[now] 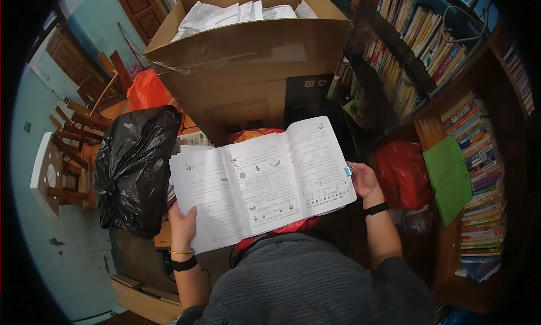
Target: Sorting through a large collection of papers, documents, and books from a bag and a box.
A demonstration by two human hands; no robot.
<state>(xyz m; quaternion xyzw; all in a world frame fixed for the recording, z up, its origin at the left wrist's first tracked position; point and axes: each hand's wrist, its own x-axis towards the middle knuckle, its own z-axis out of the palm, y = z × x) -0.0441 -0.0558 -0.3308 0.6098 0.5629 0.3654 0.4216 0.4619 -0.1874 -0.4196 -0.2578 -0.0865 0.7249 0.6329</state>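
A stack of folded printed sheets (270, 179) is spread in front of my chest, with text and small drawings on its face. My left hand (182, 223) grips its lower left edge, thumb on top and fingers hidden underneath. At the right edge my right hand (366, 180) holds the sheets beside a small blue-green binder clip (348, 171). Fold lines divide the top sheet into three panels. Beyond the sheets stands a large cardboard box (236, 71) with more white papers (236, 14) inside.
A knotted black plastic bag (137, 173) and an orange-red bag (148, 90) sit to the left, near wooden stools (76, 143). At right are a red plastic bag (401, 173), a green folder (448, 177) and shelves packed with books (482, 190).
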